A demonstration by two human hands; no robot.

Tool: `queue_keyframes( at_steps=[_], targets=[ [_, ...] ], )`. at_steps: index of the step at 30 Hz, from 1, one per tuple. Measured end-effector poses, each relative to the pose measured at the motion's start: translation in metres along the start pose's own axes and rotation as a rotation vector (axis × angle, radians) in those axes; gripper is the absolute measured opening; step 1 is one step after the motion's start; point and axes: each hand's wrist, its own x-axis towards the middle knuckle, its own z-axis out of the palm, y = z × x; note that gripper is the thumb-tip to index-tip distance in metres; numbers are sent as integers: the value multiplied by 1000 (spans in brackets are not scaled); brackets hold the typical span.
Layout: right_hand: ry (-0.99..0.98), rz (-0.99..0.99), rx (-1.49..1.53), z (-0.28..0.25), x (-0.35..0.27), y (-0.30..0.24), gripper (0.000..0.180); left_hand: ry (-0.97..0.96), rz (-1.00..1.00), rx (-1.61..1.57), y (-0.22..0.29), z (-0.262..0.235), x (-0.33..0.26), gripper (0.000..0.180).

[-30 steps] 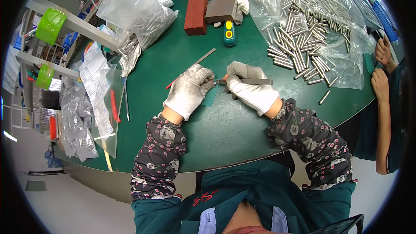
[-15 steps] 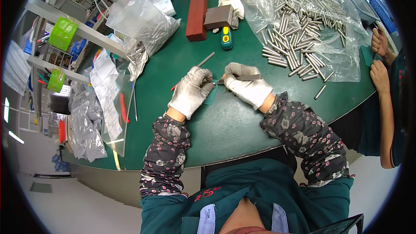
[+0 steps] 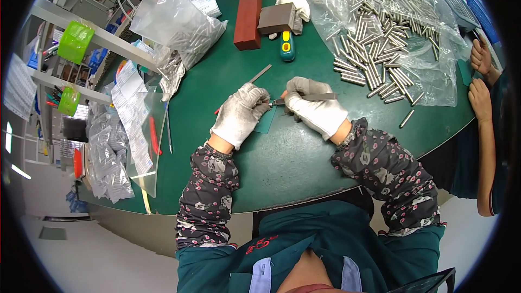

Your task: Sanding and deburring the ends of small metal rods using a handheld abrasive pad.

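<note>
My gloved left hand (image 3: pixel 240 113) is closed, fingertips pinched on a small metal part, mostly hidden in the glove. In my gloved right hand (image 3: pixel 317 107) is a flat, dark grey file-like strip (image 3: pixel 323 97); its far end meets the part at my left fingertips. Below the fingertips a small green sheet (image 3: pixel 265 122) lies on the table. A thin metal strip (image 3: pixel 261 73) sticks out beyond my left hand, and a bit of red shows on the hand's other side.
Many steel pins (image 3: pixel 374 57) lie on a clear plastic bag (image 3: pixel 442 84) at right, one loose pin (image 3: pixel 406 118) nearer me. Ahead are a red bar (image 3: pixel 248 13), a brown block (image 3: pixel 276 19) and a green-yellow handle (image 3: pixel 287 47). A bag of pins (image 3: pixel 190 35) stands left. A co-worker's hands (image 3: pixel 480 78) are far right.
My right hand has shifted slightly right with the strip, drawing back a little from my left fingertips. My left hand stays nearly in place. The whole view has moved slightly.
</note>
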Motion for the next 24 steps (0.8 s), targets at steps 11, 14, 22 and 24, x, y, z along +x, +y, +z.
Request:
queue_keyframes(
  at_steps=[11,14,22,24],
  targets=[
    [0,-28,-49,3,-2,-3,14,-3,-29,6,3,-1,1,17],
    [-49,-17,-152,1,3,-11,9,-11,-38,7,2,-1,1,17],
    [-147,66,166,-1,10,10,8,-2,-13,-6,2,1,2,17],
    [-66,29,-243,3,6,-5,11,-19,-34,22,1,0,-1,17]
  ],
)
